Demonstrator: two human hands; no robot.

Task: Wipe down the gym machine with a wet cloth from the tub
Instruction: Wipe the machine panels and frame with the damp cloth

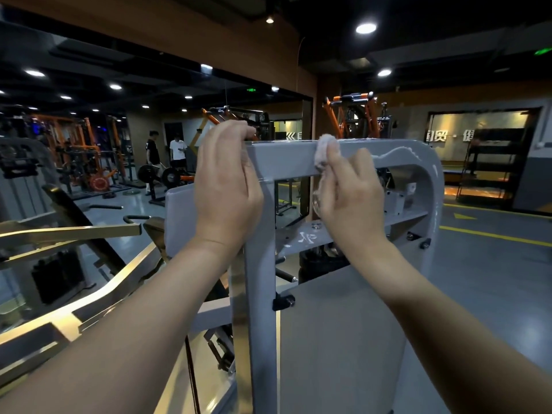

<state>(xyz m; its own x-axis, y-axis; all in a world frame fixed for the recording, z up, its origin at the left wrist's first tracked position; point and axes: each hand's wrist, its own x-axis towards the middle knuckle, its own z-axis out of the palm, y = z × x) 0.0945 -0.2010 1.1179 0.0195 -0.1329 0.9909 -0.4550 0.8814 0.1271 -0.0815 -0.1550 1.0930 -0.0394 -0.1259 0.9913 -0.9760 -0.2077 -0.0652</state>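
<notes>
At middle left of the frame a person in a black top (153, 150) and a person in a white top (178, 149) stand near orange racks (86, 135) and black weight plates (145, 173). At right a black shelving unit (493, 162) stands beside white wall lettering (437, 135), with yellow floor lines (493, 234) in front. Round ceiling lights (365, 28) glow across the top, and a green sign (543, 51) sits at upper right.

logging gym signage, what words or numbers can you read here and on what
"贸 · 健", white, on the far wall sign; its ends are cut off
green ceiling sign: too small to read
white scrawl on the grey machine: illegible
chevron sign: characters hidden
</notes>
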